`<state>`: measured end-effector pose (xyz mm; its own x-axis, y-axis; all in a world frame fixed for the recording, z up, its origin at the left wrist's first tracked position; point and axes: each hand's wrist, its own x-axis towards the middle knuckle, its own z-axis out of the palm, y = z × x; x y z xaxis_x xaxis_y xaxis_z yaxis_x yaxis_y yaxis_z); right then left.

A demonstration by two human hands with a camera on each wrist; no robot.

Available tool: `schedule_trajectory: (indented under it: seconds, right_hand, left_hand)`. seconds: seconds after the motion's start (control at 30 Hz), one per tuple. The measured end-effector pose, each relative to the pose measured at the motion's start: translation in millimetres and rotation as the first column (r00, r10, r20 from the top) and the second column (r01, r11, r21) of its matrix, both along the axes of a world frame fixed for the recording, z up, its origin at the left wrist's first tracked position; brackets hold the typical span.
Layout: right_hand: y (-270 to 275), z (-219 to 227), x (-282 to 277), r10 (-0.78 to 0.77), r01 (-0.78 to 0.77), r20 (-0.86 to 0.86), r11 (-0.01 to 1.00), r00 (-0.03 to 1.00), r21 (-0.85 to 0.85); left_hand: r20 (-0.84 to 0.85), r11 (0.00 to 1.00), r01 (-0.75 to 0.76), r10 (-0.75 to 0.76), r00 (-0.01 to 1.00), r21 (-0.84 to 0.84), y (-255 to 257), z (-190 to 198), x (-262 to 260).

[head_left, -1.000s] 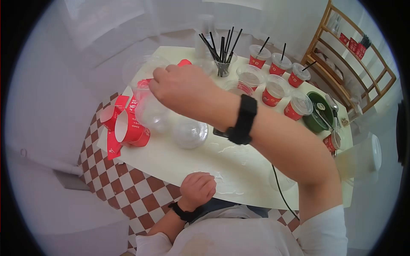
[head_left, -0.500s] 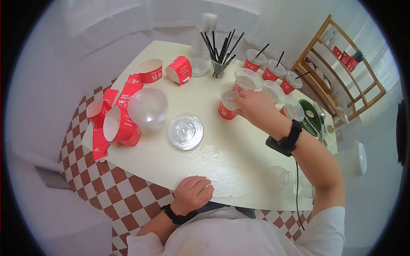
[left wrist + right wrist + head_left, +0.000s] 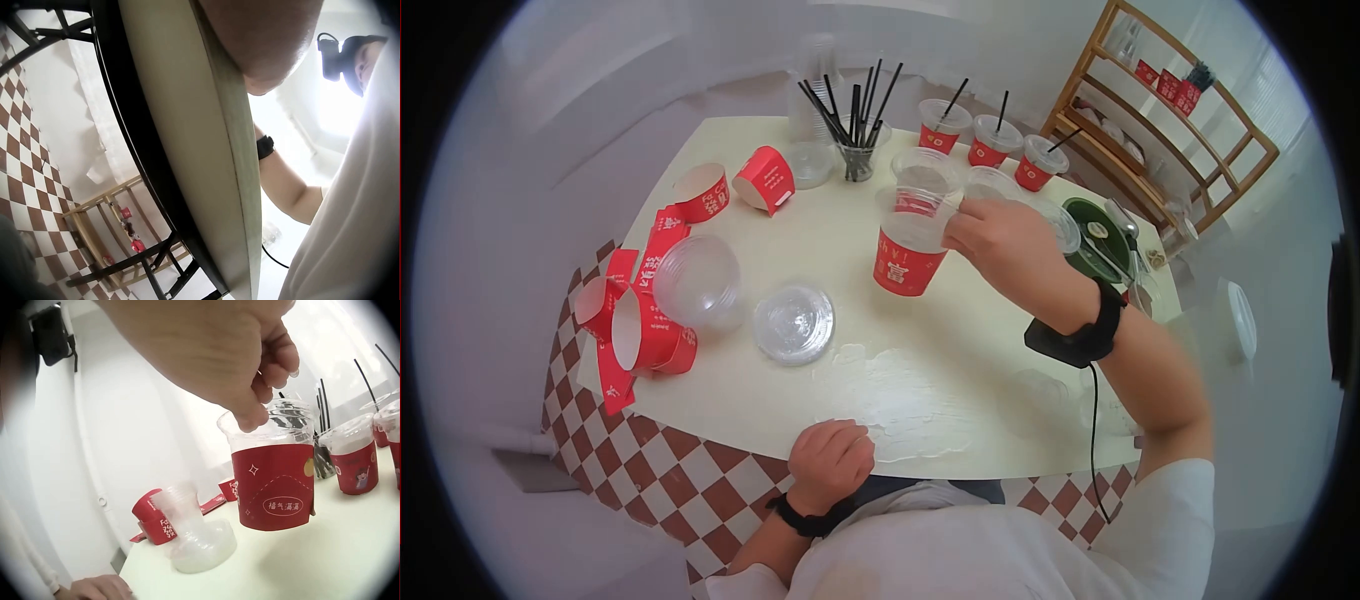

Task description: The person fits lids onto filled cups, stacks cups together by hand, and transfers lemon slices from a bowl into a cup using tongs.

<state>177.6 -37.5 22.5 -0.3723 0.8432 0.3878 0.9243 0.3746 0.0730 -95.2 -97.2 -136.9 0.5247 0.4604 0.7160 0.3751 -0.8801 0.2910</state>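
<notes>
The clear cup with the red sleeve hangs upright just above the desk, its long axis vertical and its open mouth up, pinched at the rim by my right hand; in the right wrist view the same cup shows a shadow beneath it and a gap to the surface, so I judge it lifted rather than standing. It lies straight in front of me, a little right of the middle, with my right hand touching it from the far right side and my left hand well apart from it at the near edge. My right thumb and fingers curl over the lip, the wrist bent down and the forearm reaching in from the right with a black wristband on it. My left hand is curled into a loose fist and holds nothing, resting on the desk edge; the left wrist view shows only the desk's underside, so it adds little. To the left of the cup a flat clear lid lies on the desk, and beyond it a stack of clear dome lids beside loose red sleeves. Behind the cup stand a holder of black straws and a row of filled cups.
</notes>
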Motion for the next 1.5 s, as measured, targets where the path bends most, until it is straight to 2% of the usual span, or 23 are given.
schedule_trajectory:
  seconds: [0.03, 0.1, 0.23, 0.37, 0.43, 0.5, 0.57, 0.6, 0.67, 0.7, 0.77, 0.8, 0.87, 0.9, 0.97, 1.07, 1.2, 1.27, 1.3, 1.37, 1.4, 1.47, 1.5]
  right_hand:
    - [-8, 9, 6, -0.026, 0.026, 0.001, 1.000, 1.000, 0.001]
    - [-20, 27, 24, -0.144, 0.151, -0.166, 0.988, 0.975, 0.031]
    - [-40, 52, 75, -0.300, 0.324, -0.191, 0.939, 0.934, 0.111]
    - [-53, 49, 136, -0.439, 0.480, -0.265, 0.870, 0.859, 0.113]
    - [-57, 46, 161, -0.627, 0.632, -0.394, 0.763, 0.672, -0.134]
    - [-60, 33, 190, -0.622, 0.621, -0.449, 0.765, 0.642, -0.171]
    - [-63, 18, 212, -0.696, 0.609, -0.605, 0.685, 0.387, -0.399]
    - [-66, 11, 220, -0.696, 0.613, -0.607, 0.683, 0.383, -0.396]
    - [-72, -1, 231, -0.659, 0.476, -0.739, 0.698, 0.137, -0.535]
    - [-75, -7, 235, -0.659, 0.479, -0.741, 0.697, 0.133, -0.533]
    - [-80, -17, 241, -0.618, 0.387, -0.786, 0.724, -0.007, -0.572]
    - [-81, -21, 244, -0.617, 0.388, -0.787, 0.723, -0.009, -0.571]
    - [-83, -29, 248, -0.595, 0.314, -0.792, 0.732, -0.139, -0.605]
    - [-83, -32, 251, -0.594, 0.314, -0.792, 0.732, -0.140, -0.605]
    - [-84, -36, 256, -0.508, 0.281, -0.825, 0.778, -0.247, -0.562]
    - [-85, -36, 263, -0.461, 0.322, -0.836, 0.776, -0.298, -0.542]
    - [-89, -35, 267, -0.443, 0.354, -0.836, 0.763, -0.324, -0.541]
    - [-91, -29, 262, -0.520, 0.377, -0.823, 0.732, -0.228, -0.567]
    - [-91, -27, 259, -0.521, 0.374, -0.823, 0.733, -0.227, -0.568]
    - [-87, -14, 247, -0.551, 0.522, -0.834, 0.712, 0.001, -0.470]
    - [-83, -6, 242, -0.554, 0.517, -0.833, 0.714, 0.006, -0.472]
    - [-72, 15, 226, -0.608, 0.669, -0.732, 0.686, 0.309, -0.287]
    - [-66, 25, 212, -0.605, 0.659, -0.730, 0.694, 0.316, -0.290]
  left_hand:
    - [0.001, 1.000, 0.026, -0.026, 1.000, 0.001, 0, 0, 1]
    - [0.022, 0.999, 0.024, -0.023, 0.999, -0.033, -1, 1, 1]
    - [0.005, 0.998, 0.043, -0.043, 0.999, -0.035, 0, 0, 1]
    - [-0.032, 1.000, 0.005, -0.005, 0.999, -0.016, -1, -1, 0]
    - [-0.038, 1.000, 0.002, -0.003, 0.999, -0.012, -1, -1, 1]
    - [-0.044, 1.000, -0.006, 0.006, 0.999, -0.001, -1, -1, 1]
    - [-0.048, 1.000, 0.007, -0.008, 0.999, -0.015, -1, -2, 1]
    - [-0.054, 0.999, 0.013, -0.015, 0.998, -0.034, -2, -2, 1]
    - [-0.056, 0.999, 0.013, -0.015, 0.998, -0.030, -2, -3, 1]
    - [-0.058, 1.000, 0.008, -0.010, 0.998, -0.030, -2, -3, 1]
    - [-0.063, 1.000, 0.001, -0.002, 0.998, -0.024, -2, -4, 1]
    - [-0.069, 1.000, -0.012, 0.010, 0.998, -0.019, -2, -5, 1]
    - [-0.072, 1.000, -0.010, 0.008, 0.997, -0.018, -2, -5, 1]
    - [-0.075, 1.000, -0.009, 0.008, 0.997, -0.019, -2, -5, 0]
    - [-0.078, 1.000, -0.008, 0.007, 0.997, -0.018, -3, -4, 1]
    - [-0.079, 1.000, -0.009, 0.007, 0.997, -0.017, -3, -4, 1]
    - [-0.074, 1.000, -0.009, 0.008, 0.997, -0.012, -3, -4, 1]
    - [-0.063, 1.000, -0.024, 0.024, 0.998, 0.004, -2, -4, 2]
    - [-0.052, 0.999, -0.039, 0.040, 0.998, 0.020, -2, -3, 2]
    - [-0.052, 0.999, -0.043, 0.044, 0.998, 0.017, -2, -3, 2]
    - [-0.051, 0.999, -0.044, 0.044, 0.998, 0.011, -2, -3, 2]
    - [-0.046, 0.999, -0.045, 0.045, 0.998, 0.008, -2, -3, 2]
    - [-0.042, 0.999, -0.039, 0.040, 0.998, 0.008, -2, -3, 2]
